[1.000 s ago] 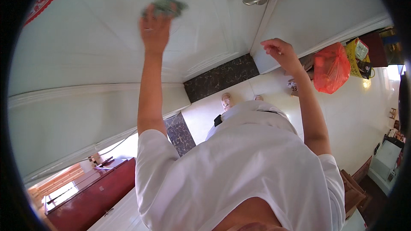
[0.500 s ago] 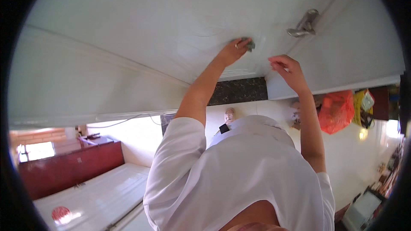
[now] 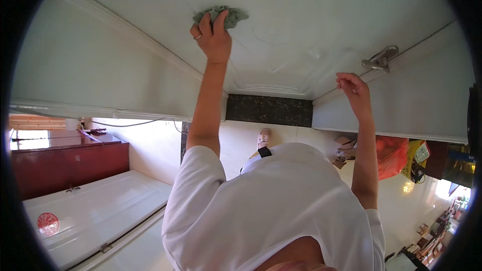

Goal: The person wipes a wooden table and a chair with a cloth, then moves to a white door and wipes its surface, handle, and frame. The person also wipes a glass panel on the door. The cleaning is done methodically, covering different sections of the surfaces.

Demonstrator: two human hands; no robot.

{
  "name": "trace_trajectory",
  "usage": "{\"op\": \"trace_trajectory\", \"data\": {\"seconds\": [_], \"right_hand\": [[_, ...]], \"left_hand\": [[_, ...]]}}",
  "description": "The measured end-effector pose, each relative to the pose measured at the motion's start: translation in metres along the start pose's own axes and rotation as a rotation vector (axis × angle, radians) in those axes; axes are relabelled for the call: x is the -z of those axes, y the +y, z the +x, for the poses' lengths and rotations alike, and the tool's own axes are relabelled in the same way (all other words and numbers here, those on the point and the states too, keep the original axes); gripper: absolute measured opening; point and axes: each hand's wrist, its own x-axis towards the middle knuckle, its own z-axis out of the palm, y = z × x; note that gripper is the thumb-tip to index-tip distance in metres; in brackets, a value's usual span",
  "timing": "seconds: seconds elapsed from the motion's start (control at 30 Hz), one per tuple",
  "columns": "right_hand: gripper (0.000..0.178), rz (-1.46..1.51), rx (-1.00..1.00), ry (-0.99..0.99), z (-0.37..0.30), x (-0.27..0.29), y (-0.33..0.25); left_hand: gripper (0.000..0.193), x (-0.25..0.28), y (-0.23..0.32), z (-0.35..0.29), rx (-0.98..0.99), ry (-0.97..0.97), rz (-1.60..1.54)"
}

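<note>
A crumpled grey-green cloth (image 3: 235, 17) is spread against a white door (image 3: 301, 15), up toward the left of its panel. My left hand (image 3: 213, 42), a ring on one finger, grips the cloth and presses it to the surface; the arm is stretched far forward. My right hand (image 3: 355, 90) hovers to the right with its fingers loosely bent and nothing in them. Just beyond it is the metal door handle (image 3: 381, 60), apart from the fingers.
White frame sides flank the door, with a dark marbled threshold (image 3: 271, 110) at its foot. A red plastic bag (image 3: 391, 155) and a yellow bag (image 3: 414, 155) stand at the right. Left lie a dark red cabinet (image 3: 70, 160) and another white door (image 3: 100, 206).
My left hand has slid the cloth leftward and farther up the door. My right hand has shifted slightly right and lower. The whole view has tilted a little.
</note>
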Motion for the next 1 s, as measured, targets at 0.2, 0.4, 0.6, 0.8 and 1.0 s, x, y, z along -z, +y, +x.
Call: {"op": "trace_trajectory", "data": {"seconds": [0.2, 0.4, 0.6, 0.8, 1.0], "right_hand": [[0.018, 0.050, 0.098, -0.070, 0.050, -0.046, -0.031], [0.018, -0.062, 0.226, -0.086, 0.078, -0.062, -0.066], [0.018, -0.080, 0.287, 0.134, 0.097, -0.014, -0.058], [0.016, -0.064, 0.226, 0.237, 0.109, 0.004, -0.010], [0.016, -0.041, 0.191, 0.333, 0.117, -0.010, -0.008]], "left_hand": [[0.051, -0.039, 0.090, -0.096, 0.476, -0.257, -0.234], [0.044, -0.058, 0.176, -0.151, 1.748, -0.525, -0.708], [0.044, -0.013, 0.164, -0.081, 1.890, -0.058, -1.332], [0.043, -0.077, 0.175, -0.139, 1.870, -0.140, -0.875], [0.041, -0.128, 0.131, -0.199, 2.745, 0.350, -1.339]]}}
